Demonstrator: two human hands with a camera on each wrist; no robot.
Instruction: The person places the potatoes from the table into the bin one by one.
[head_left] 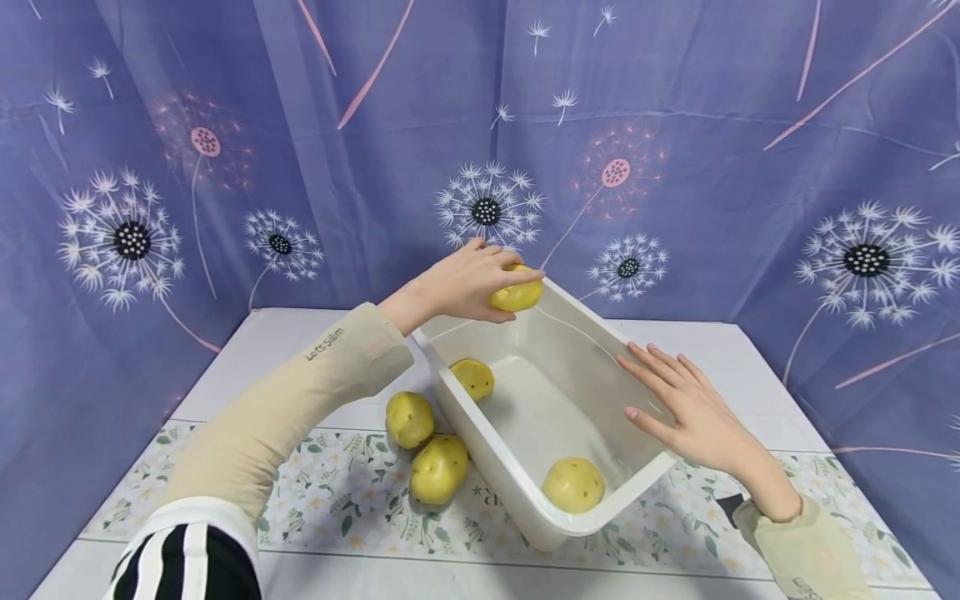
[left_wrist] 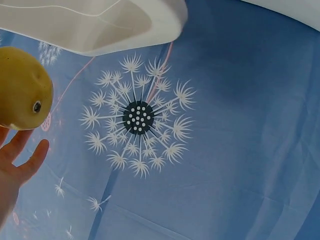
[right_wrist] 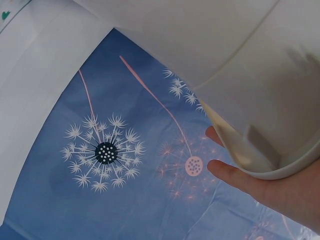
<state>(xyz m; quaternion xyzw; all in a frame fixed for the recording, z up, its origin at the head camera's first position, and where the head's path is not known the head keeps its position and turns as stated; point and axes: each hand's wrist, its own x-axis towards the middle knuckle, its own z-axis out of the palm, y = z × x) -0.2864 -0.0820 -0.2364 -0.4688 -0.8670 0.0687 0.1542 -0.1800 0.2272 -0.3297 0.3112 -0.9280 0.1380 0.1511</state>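
My left hand [head_left: 471,279] grips a yellow potato [head_left: 520,293] above the far end of a white plastic tub [head_left: 491,433]. In the left wrist view that potato [left_wrist: 24,90] shows a dark spot, with fingers against its side. My right hand [head_left: 693,408] lies at the tub's right rim, its fingers extended. Two potatoes are inside the tub: one by the left wall [head_left: 472,379], another in the near corner [head_left: 573,485]. Outside, against the left wall, sit two more, a rear potato [head_left: 409,419] and a nearer potato [head_left: 439,471].
The white table [head_left: 300,350] carries a floral strip [head_left: 315,508] running across it beneath the tub. A blue-purple curtain [head_left: 390,167] with dandelion prints surrounds the back and both sides.
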